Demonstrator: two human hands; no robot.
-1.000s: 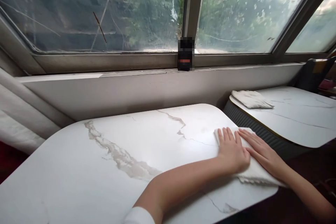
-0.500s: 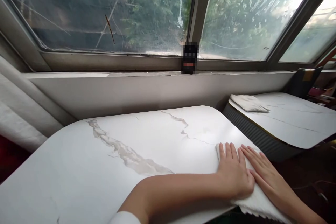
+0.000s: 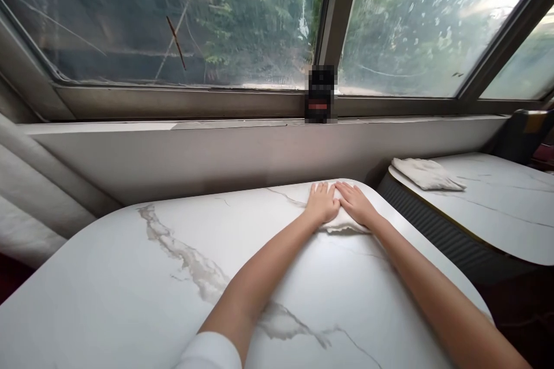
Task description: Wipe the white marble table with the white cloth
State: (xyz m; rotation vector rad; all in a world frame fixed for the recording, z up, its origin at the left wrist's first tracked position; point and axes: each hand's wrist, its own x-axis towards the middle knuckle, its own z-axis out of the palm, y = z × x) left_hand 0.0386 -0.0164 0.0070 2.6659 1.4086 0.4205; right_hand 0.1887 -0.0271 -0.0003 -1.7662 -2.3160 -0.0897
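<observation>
A white cloth (image 3: pixel 343 223) lies on the white marble-patterned table (image 3: pixel 182 259), near its far right corner. My left hand (image 3: pixel 322 203) presses flat on the cloth with fingers stretched out. Beside it, my right hand (image 3: pixel 355 204) also rests flat on the cloth, its fingers extended toward the far edge. The two hands nearly touch at the thumbs and cover most of the cloth; only its near edge shows well.
A second marble-patterned table (image 3: pixel 515 199) stands to the right, with a folded white cloth (image 3: pixel 428 174) at its corner. A blurred black object (image 3: pixel 321 95) is on the window sill (image 3: pixel 242 124). A white curtain (image 3: pixel 26 184) hangs at the left. Behind it all are windows.
Both hands have slid the cloth away from me and to the left, from the table's near right edge to its far right corner. The view has shifted slightly.
</observation>
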